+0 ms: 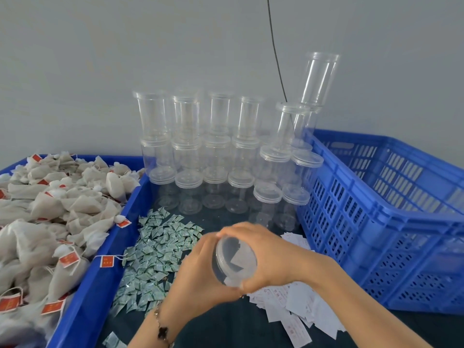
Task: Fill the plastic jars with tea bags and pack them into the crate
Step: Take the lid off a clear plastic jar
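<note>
Both hands, left [200,275] & right [266,257], fingers wrapped round clear cylindrical plastic jar [234,262]; w/ white paper slip inside.

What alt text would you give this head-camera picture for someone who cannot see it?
Two hands, left hand and right hand, grip a clear plastic jar above scattered green sachets, between a tray of tea bags and a blue crate.

A small packing workshop here: a blue tray [82,292] heaped with tea bags [50,214], stacked clear plastic jars [190,146], a blue perforated crate [376,222], loose paper slips [296,307].
</note>
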The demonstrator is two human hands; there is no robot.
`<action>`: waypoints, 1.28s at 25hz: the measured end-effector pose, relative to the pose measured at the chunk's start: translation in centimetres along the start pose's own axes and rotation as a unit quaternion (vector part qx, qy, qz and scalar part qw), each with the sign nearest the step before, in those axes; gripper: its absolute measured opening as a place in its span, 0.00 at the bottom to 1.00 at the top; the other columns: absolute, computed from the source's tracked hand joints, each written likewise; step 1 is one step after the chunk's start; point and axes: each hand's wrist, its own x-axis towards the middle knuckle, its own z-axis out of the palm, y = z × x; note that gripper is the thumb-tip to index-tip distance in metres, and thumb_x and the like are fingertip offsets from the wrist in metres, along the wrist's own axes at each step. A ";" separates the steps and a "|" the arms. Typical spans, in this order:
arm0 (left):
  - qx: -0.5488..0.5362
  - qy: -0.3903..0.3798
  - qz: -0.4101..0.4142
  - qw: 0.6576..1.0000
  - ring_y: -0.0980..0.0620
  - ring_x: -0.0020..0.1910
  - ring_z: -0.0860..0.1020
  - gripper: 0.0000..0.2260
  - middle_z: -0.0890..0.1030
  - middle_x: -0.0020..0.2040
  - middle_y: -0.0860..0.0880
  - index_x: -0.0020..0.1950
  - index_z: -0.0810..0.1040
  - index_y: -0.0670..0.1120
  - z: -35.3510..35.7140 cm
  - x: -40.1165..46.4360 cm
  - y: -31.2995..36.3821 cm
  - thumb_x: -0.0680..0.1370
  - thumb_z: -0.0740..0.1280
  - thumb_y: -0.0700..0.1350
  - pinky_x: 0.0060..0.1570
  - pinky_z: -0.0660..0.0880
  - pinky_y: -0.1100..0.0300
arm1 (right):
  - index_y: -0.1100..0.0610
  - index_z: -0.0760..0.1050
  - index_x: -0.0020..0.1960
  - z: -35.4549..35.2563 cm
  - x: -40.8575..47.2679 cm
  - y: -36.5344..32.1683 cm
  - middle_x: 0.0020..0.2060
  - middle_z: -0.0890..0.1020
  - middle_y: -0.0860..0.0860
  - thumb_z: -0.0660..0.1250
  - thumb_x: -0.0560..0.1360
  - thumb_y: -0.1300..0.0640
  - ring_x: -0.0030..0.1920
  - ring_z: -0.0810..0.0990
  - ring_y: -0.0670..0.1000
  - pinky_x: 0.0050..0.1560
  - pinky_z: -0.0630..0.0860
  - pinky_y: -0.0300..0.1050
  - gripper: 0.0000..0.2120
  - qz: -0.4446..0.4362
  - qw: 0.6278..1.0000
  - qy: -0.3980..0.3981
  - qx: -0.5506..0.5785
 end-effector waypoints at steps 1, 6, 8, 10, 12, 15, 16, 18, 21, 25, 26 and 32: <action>0.007 -0.010 0.008 1.000 0.68 0.55 0.72 0.36 0.69 0.57 0.67 0.60 0.65 0.63 0.0 -0.3 -0.2 0.56 0.76 0.60 0.46 0.68 0.76 | 0.34 0.54 0.71 0.2 -0.1 0.2 0.72 0.59 0.40 0.76 0.63 0.47 0.72 0.55 0.43 0.70 0.60 0.44 0.44 -0.003 0.999 -0.032 0.024; 0.054 0.008 0.069 0.996 0.64 0.53 0.70 0.34 0.66 0.55 0.65 0.60 0.72 0.48 0.5 -0.9 -1.0 0.57 0.75 0.53 0.50 0.69 0.72 | 0.35 0.54 0.71 2.5 0.7 -0.5 0.60 0.73 0.51 0.57 0.64 0.24 0.57 0.74 0.52 0.51 0.72 0.46 0.38 0.150 0.986 0.051 -0.059; 0.021 -0.004 0.032 0.999 0.65 0.55 0.70 0.35 0.66 0.57 0.64 0.62 0.69 0.54 0.3 -0.8 -1.1 0.57 0.75 0.55 0.50 0.68 0.73 | 0.36 0.59 0.66 2.2 0.7 -0.9 0.56 0.70 0.47 0.69 0.65 0.40 0.55 0.72 0.50 0.51 0.74 0.45 0.33 0.092 0.994 0.039 -0.054; 0.002 -0.009 0.010 1.000 0.67 0.56 0.69 0.35 0.65 0.57 0.65 0.60 0.63 0.60 -0.1 -0.7 -1.5 0.57 0.76 0.58 0.49 0.68 0.74 | 0.36 0.58 0.66 1.4 0.6 -1.1 0.66 0.63 0.45 0.75 0.64 0.51 0.66 0.63 0.46 0.62 0.70 0.45 0.38 0.019 1.000 -0.009 -0.004; 0.019 -0.008 0.016 1.000 0.67 0.57 0.68 0.36 0.64 0.57 0.67 0.59 0.62 0.61 -0.2 -0.5 -1.6 0.57 0.76 0.57 0.49 0.68 0.74 | 0.35 0.51 0.71 1.2 0.7 -1.3 0.72 0.57 0.42 0.74 0.65 0.41 0.72 0.57 0.44 0.67 0.64 0.45 0.43 0.026 0.998 -0.010 0.063; 0.022 -0.008 0.014 1.000 0.67 0.57 0.68 0.35 0.63 0.56 0.69 0.58 0.62 0.62 0.0 -0.2 -1.2 0.56 0.76 0.58 0.49 0.67 0.74 | 0.39 0.45 0.75 2.0 1.7 -1.4 0.70 0.67 0.51 0.56 0.65 0.24 0.68 0.69 0.54 0.60 0.69 0.48 0.45 0.148 0.987 0.057 0.001; 0.020 -0.006 0.016 1.000 0.66 0.57 0.68 0.35 0.64 0.56 0.68 0.58 0.62 0.62 0.2 -0.1 -1.2 0.56 0.75 0.58 0.49 0.67 0.74 | 0.42 0.49 0.75 2.1 1.8 -1.3 0.66 0.71 0.53 0.55 0.66 0.24 0.64 0.72 0.55 0.56 0.71 0.48 0.43 0.175 0.982 0.063 -0.037; 0.010 -0.005 0.020 1.000 0.66 0.56 0.68 0.35 0.64 0.56 0.67 0.57 0.62 0.63 0.3 0.0 -1.5 0.55 0.75 0.57 0.49 0.67 0.75 | 0.42 0.59 0.68 1.7 1.8 -1.4 0.59 0.73 0.51 0.63 0.67 0.32 0.57 0.75 0.53 0.54 0.74 0.49 0.34 0.153 0.986 0.061 -0.035; 0.000 -0.012 0.009 1.000 0.65 0.55 0.70 0.34 0.64 0.55 0.69 0.55 0.61 0.65 0.1 0.2 -1.6 0.55 0.76 0.58 0.47 0.69 0.73 | 0.40 0.60 0.64 0.8 1.3 -1.5 0.59 0.66 0.46 0.73 0.64 0.53 0.58 0.70 0.49 0.56 0.75 0.50 0.34 0.059 0.998 0.018 -0.003; 0.006 -0.006 0.016 1.000 0.68 0.55 0.69 0.36 0.64 0.55 0.70 0.56 0.61 0.65 0.1 0.6 -1.8 0.55 0.78 0.57 0.46 0.68 0.75 | 0.40 0.55 0.70 0.9 1.4 -1.4 0.70 0.58 0.44 0.75 0.66 0.54 0.71 0.57 0.47 0.67 0.66 0.48 0.41 0.004 0.999 0.018 0.043; 0.005 -0.007 0.014 1.000 0.68 0.55 0.69 0.36 0.64 0.55 0.70 0.56 0.62 0.65 0.1 0.6 -1.8 0.54 0.77 0.58 0.46 0.68 0.76 | 0.38 0.51 0.72 1.1 1.5 -1.5 0.74 0.54 0.45 0.73 0.67 0.45 0.74 0.53 0.48 0.70 0.61 0.50 0.42 0.022 0.997 0.031 0.074; 0.022 -0.004 0.015 1.000 0.68 0.55 0.69 0.39 0.65 0.55 0.67 0.59 0.63 0.58 0.2 0.6 -1.9 0.53 0.78 0.57 0.45 0.67 0.77 | 0.41 0.53 0.71 1.7 2.1 -1.4 0.64 0.70 0.54 0.60 0.70 0.31 0.60 0.72 0.57 0.52 0.71 0.49 0.34 0.142 0.986 0.057 -0.065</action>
